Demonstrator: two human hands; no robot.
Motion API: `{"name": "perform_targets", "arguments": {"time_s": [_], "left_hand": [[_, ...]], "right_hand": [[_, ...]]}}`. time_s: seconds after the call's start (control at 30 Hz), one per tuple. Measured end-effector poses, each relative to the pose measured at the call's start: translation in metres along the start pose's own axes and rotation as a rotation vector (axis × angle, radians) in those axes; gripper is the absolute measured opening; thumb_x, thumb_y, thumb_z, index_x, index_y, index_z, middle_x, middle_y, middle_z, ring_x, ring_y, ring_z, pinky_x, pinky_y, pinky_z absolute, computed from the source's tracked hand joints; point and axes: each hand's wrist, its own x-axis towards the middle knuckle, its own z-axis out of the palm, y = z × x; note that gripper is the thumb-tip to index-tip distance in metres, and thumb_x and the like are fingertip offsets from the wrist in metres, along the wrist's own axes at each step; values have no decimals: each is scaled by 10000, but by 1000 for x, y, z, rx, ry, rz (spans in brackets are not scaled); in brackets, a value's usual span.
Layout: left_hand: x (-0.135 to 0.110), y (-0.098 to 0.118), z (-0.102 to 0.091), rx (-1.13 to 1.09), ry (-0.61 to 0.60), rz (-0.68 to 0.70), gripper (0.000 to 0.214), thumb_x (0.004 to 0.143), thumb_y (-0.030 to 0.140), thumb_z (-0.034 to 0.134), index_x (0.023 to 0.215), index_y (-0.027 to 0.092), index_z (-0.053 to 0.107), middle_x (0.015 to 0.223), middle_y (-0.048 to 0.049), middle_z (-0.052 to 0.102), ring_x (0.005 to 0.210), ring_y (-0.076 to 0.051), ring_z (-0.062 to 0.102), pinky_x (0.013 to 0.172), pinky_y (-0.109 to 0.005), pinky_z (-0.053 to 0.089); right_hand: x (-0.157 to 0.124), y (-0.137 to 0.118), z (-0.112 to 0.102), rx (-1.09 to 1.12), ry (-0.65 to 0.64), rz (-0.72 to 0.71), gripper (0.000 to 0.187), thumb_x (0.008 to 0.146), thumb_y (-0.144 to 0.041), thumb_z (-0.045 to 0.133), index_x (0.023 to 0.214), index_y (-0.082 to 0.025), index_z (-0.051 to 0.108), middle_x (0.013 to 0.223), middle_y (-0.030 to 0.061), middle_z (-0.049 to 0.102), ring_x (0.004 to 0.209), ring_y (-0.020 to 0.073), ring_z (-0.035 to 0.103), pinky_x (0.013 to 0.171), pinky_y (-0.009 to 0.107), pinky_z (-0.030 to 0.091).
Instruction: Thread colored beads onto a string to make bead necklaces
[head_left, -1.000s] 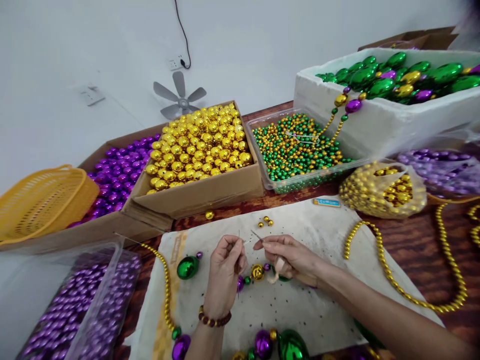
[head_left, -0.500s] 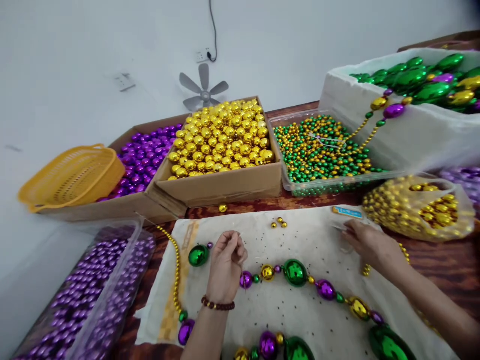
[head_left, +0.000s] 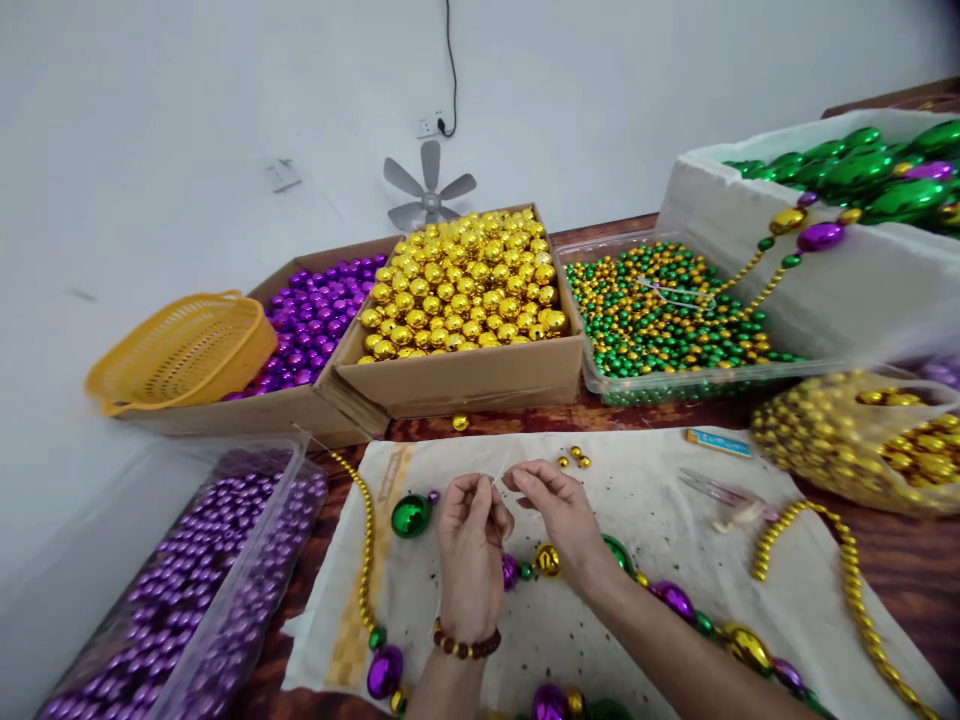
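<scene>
My left hand (head_left: 474, 530) is closed in a pinch on a thin pale string (head_left: 499, 478), whose end sticks up between the fingertips. My right hand (head_left: 551, 510) meets it there, its thumb and forefinger pinched at the same string. Beneath both hands curves a strand of purple, green and gold beads (head_left: 547, 559), partly hidden by the right hand and forearm. Left of my hands sit a large green bead (head_left: 411, 515) and a small purple bead (head_left: 433, 496). A pair of scissors (head_left: 718, 488) lies on the white cloth (head_left: 637, 480) to the right.
Behind stand boxes of purple beads (head_left: 322, 310) and gold beads (head_left: 465, 290), a tub of small green and gold beads (head_left: 652, 310) and a foam box (head_left: 757, 250). A bag of gold beads (head_left: 817, 430) is at right, a purple-bead tub (head_left: 187, 580) at left.
My right hand has moved left from beside the scissors to my left hand's fingertips. The scissors now lie uncovered on the cloth. The view has shifted slightly.
</scene>
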Motion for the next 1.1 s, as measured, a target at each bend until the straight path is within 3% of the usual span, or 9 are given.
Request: {"name": "perform_targets", "arguments": {"time_s": [0.23, 0.6, 0.7, 0.77, 0.87, 1.0, 1.1], "left_hand": [[-5, -2, 3, 13, 19, 56, 110, 859, 274, 614, 840, 183, 555, 632, 44, 492, 564, -71, 437, 549, -190, 369], [-10, -4, 4, 102, 38, 57, 155, 830, 312, 645, 836, 187, 554, 671, 35, 522, 559, -75, 446, 538, -185, 373], [-11, -2, -1, 179, 22, 66, 142, 839, 318, 631, 845, 192, 565, 711, 23, 549, 613, -89, 485, 578, -190, 394], [-9, 1, -7, 267, 33, 111, 122, 841, 305, 628, 862, 192, 585, 815, 2, 589, 736, -105, 529, 681, -200, 422], [-8, 8, -18, 392, 65, 171, 111, 822, 280, 651, 872, 190, 610, 886, -7, 600, 844, -114, 531, 786, -203, 414], [-9, 17, -29, 423, 21, 115, 122, 817, 288, 652, 873, 183, 624, 743, 8, 553, 693, -103, 509, 661, -200, 419], [-12, 20, -29, 355, -4, 58, 173, 800, 288, 665, 940, 189, 645, 753, 6, 557, 596, -82, 477, 557, -195, 395]], "right_hand": [[-8, 4, 24, 350, 25, 96, 229, 784, -392, 678, 766, -169, 630, 674, -7, 589, 506, 91, 439, 500, 238, 357], [-8, -1, 29, 385, 35, 128, 218, 783, -366, 676, 749, -176, 576, 618, -38, 516, 441, 67, 361, 403, 204, 264], [-8, 0, 24, 330, 15, 84, 186, 808, -348, 645, 751, -184, 578, 680, -23, 559, 512, 89, 420, 463, 214, 327], [-7, -1, 18, 242, -9, 18, 141, 821, -307, 634, 759, -185, 606, 744, -7, 595, 663, 122, 504, 617, 233, 407], [-5, -4, 7, 78, -72, -66, 94, 814, -257, 639, 748, -190, 647, 862, 14, 617, 865, 157, 532, 816, 259, 392], [-2, -12, -1, -101, -199, -120, 121, 816, -249, 636, 704, -206, 649, 983, 27, 596, 978, 186, 527, 839, 276, 384], [-1, -18, -1, -157, -270, -108, 124, 823, -245, 628, 706, -208, 649, 1001, 32, 594, 971, 191, 535, 839, 292, 393]]}}
